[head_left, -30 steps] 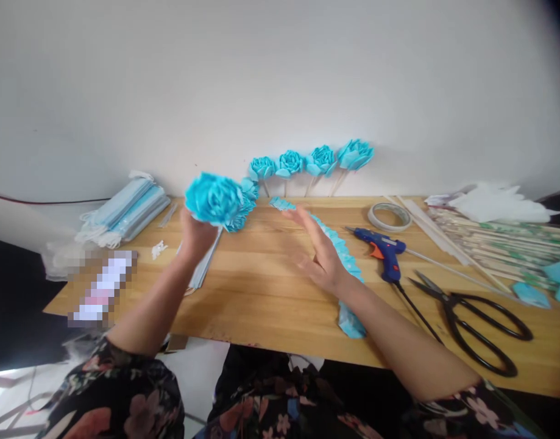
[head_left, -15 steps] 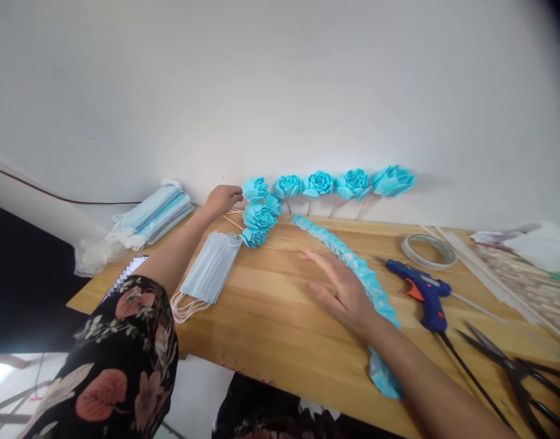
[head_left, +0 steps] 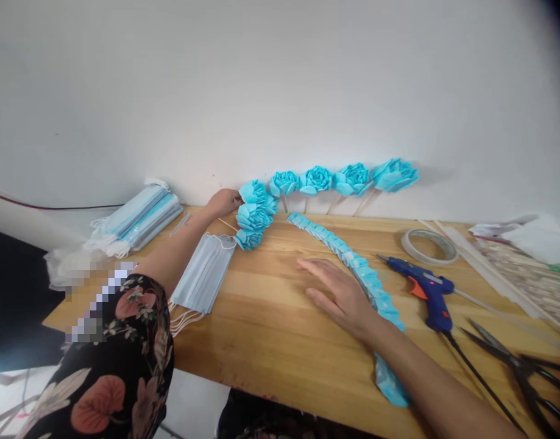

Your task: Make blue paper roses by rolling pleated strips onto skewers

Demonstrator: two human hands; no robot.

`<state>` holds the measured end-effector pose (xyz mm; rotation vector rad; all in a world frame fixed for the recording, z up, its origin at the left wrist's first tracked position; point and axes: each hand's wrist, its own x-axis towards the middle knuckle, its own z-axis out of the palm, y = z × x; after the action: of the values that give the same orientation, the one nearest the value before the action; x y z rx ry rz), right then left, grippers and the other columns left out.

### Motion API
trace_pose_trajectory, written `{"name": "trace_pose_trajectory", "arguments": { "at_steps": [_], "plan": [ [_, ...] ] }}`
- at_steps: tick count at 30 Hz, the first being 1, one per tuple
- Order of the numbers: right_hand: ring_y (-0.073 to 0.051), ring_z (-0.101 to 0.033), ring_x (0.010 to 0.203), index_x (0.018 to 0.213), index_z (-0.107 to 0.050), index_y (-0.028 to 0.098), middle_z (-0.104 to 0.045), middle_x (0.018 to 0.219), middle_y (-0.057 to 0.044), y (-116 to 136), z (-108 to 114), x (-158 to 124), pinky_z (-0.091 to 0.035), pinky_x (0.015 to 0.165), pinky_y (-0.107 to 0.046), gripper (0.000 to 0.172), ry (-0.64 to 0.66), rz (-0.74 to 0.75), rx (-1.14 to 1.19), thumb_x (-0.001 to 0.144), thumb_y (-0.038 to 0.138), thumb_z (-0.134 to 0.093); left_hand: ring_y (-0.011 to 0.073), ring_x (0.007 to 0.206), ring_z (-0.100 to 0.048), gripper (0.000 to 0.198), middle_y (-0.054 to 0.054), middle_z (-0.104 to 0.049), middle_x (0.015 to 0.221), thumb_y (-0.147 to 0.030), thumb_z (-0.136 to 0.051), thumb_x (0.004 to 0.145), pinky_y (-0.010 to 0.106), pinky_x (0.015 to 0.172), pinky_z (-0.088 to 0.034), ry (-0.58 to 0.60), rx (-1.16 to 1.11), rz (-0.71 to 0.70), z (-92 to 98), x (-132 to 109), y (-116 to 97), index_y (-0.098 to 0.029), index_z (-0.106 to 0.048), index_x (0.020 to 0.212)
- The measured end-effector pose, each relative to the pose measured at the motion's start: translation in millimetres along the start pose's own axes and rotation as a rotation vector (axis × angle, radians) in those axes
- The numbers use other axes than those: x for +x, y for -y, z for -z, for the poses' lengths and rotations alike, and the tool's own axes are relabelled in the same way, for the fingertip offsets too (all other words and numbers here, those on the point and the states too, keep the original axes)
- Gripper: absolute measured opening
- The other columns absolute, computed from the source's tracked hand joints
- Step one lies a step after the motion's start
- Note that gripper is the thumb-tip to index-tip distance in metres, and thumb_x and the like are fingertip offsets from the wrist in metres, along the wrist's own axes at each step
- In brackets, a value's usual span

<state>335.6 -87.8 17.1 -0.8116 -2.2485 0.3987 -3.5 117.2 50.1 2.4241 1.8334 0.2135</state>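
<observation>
My left hand reaches to the back of the wooden table, fingers curled beside a blue paper flower leaning on the wall; I cannot make out whether it still grips the stem. More blue flowers lie just below it, and a row of flowers on sticks leans on the wall to the right. My right hand lies flat and open on the table, touching a long pleated blue strip.
A few face masks lie near my left forearm, and a stack of masks sits at the back left. At the right are a tape roll, a blue glue gun, black scissors and bundled sticks.
My left hand carried the big blue flower from mid-air to the wall and set it beside the others. My right hand lowered flat onto the table by the strip.
</observation>
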Motion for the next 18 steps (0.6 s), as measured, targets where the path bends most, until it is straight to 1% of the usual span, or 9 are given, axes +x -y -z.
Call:
{"name": "trace_pose_trajectory", "arguments": {
  "at_steps": [4,7,13,16,18],
  "plan": [
    [-0.026,-0.067,0.12,0.145,-0.053,0.024,-0.071,0.128,-0.011,-0.6,0.2,-0.2,-0.059,0.099,-0.047,0.044,0.004,0.007,0.001,0.103,0.037,-0.049,0.0199,0.07,-0.065,0.026,0.007,-0.075,0.073,-0.033,-0.06,0.069,0.024,0.061,-0.039,0.076,0.048,-0.002,-0.4,11.3,1.9,-0.014,-0.075,0.077],
    [-0.026,-0.067,0.121,0.143,-0.055,0.024,-0.071,0.13,-0.012,-1.4,0.2,-0.3,-0.058,0.101,-0.047,0.043,0.008,0.011,0.0,0.103,0.036,-0.05,0.0209,0.07,-0.064,0.022,0.009,-0.075,0.075,-0.032,-0.06,0.066,0.025,0.059,-0.037,0.096,0.104,0.002,-0.8,18.2,4.2,-0.014,-0.072,0.07],
    [-0.026,-0.067,0.12,0.14,-0.058,0.02,-0.071,0.129,-0.012,-3.4,-1.9,-0.4,-0.058,0.101,-0.046,0.041,-0.015,0.032,-0.01,0.103,0.035,-0.05,0.0226,0.076,-0.066,0.022,0.008,-0.076,0.077,-0.033,-0.057,0.066,0.025,0.062,-0.039,0.114,0.177,-0.026,1.2,21.9,6.6,-0.017,-0.072,0.069],
    [-0.026,-0.068,0.119,0.14,-0.059,0.021,-0.072,0.127,-0.012,-3.9,-2.5,-0.4,-0.059,0.099,-0.046,0.041,-0.008,0.017,-0.001,0.103,0.036,-0.05,0.0224,0.078,-0.067,0.023,0.008,-0.077,0.077,-0.033,-0.055,0.068,0.024,0.063,-0.039,0.104,0.207,-0.025,5.0,23.8,8.4,-0.018,-0.072,0.068],
    [-0.026,-0.068,0.119,0.14,-0.059,0.023,-0.072,0.127,-0.012,-4.0,-2.7,-0.4,-0.059,0.098,-0.046,0.04,0.0,0.007,0.01,0.103,0.036,-0.05,0.0234,0.08,-0.068,0.025,0.009,-0.077,0.079,-0.034,-0.055,0.071,0.024,0.063,-0.039,0.084,0.222,-0.016,6.8,25.5,9.1,-0.017,-0.073,0.07]
  ]
}}
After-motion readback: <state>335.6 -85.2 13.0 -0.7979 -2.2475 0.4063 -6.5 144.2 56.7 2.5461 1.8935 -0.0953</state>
